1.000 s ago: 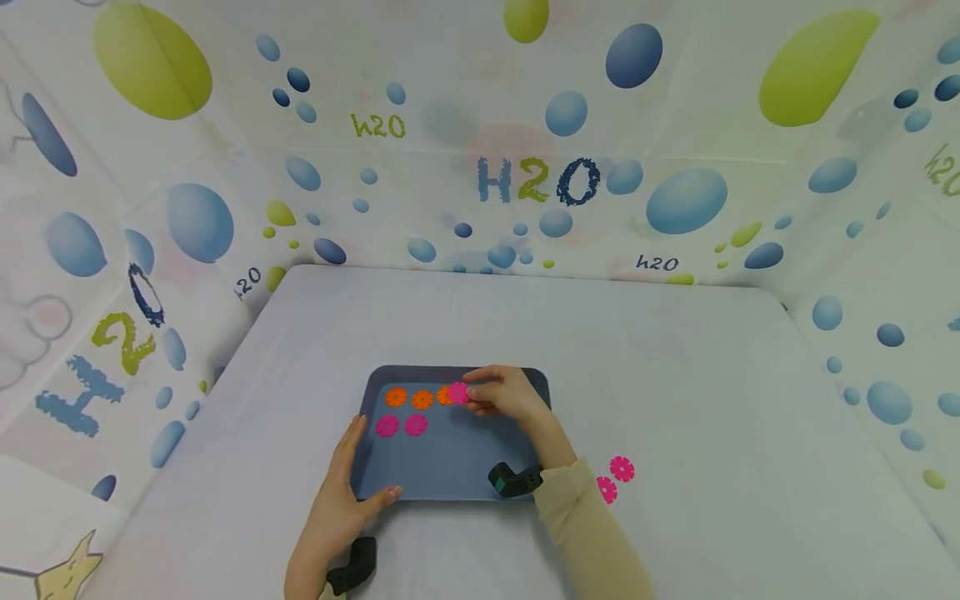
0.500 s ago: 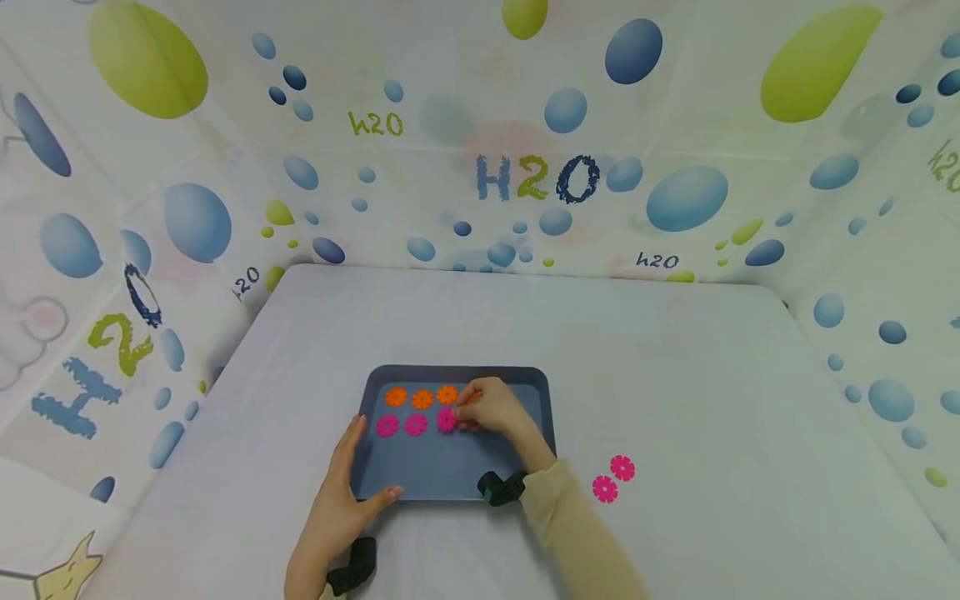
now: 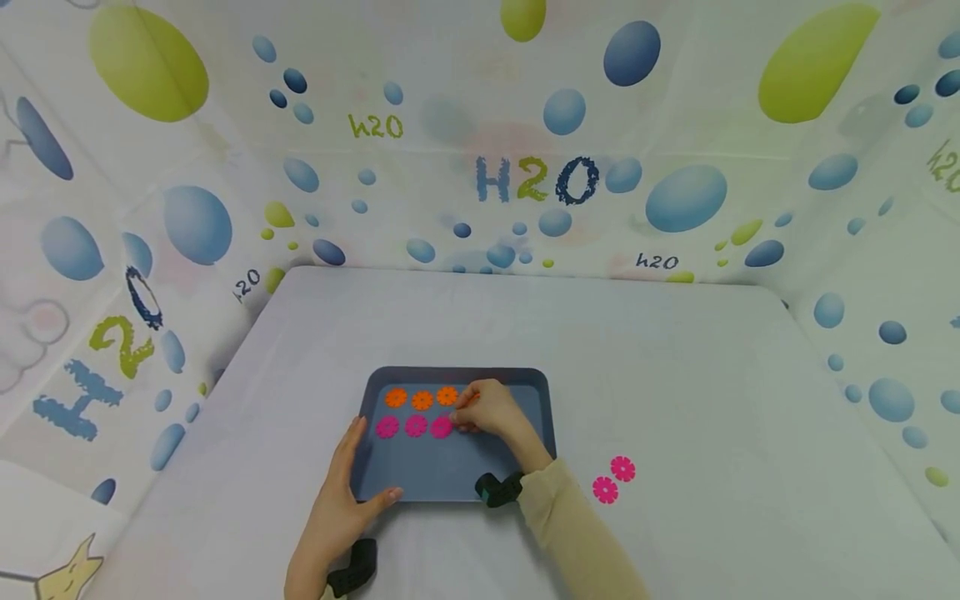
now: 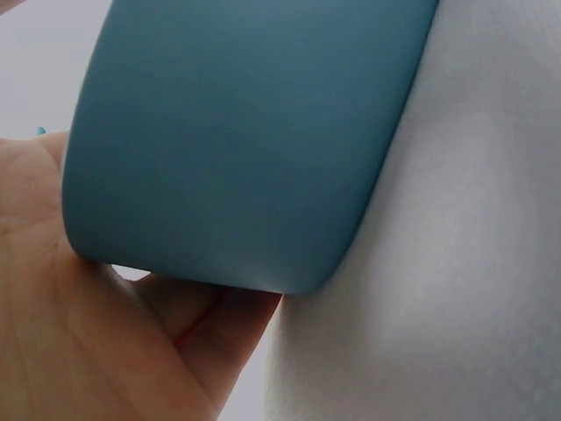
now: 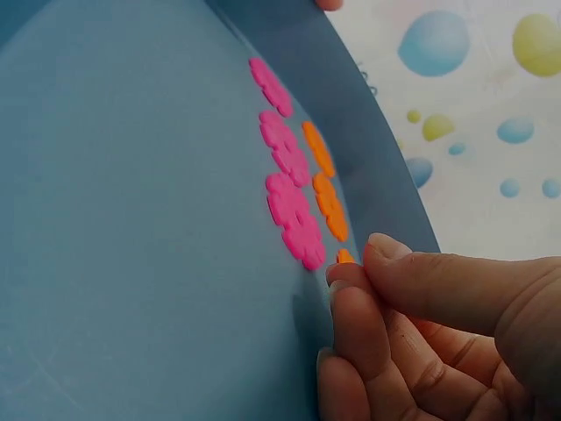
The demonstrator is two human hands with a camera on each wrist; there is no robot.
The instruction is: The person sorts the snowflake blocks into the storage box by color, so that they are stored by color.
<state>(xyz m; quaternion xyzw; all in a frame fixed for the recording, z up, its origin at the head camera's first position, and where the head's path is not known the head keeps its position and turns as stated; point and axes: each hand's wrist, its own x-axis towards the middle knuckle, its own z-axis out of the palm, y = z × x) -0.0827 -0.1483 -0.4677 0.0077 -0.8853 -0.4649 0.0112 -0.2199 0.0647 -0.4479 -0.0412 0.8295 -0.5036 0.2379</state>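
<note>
A grey-blue tray point(image 3: 420, 483) lies on the white table. My left hand point(image 3: 337, 504) holds its near left corner, thumb along the front edge and fingers along the left side; the left wrist view shows the tray's outer wall point(image 4: 228, 158) against the hand. Inside the tray, three orange flower-shaped discs point(image 3: 422, 400) form a back row, with three pink flower-shaped discs point(image 3: 416, 426) in front. My right hand point(image 3: 491, 410) is just right of the third pink disc point(image 5: 295, 221), which lies flat. Its thumb and index fingertips are close together, with no disc between them.
Two more pink flower-shaped discs point(image 3: 605, 490) lie on the table right of the tray, beside the right sleeve point(image 3: 577, 525). White table cloth point(image 3: 712, 400) surrounds the tray. A patterned curtain point(image 3: 450, 100) hangs behind and at both sides.
My right hand has brought a pink disc forward from over the back row and set it down third in the pink row, letting go. My left hand stays on the tray.
</note>
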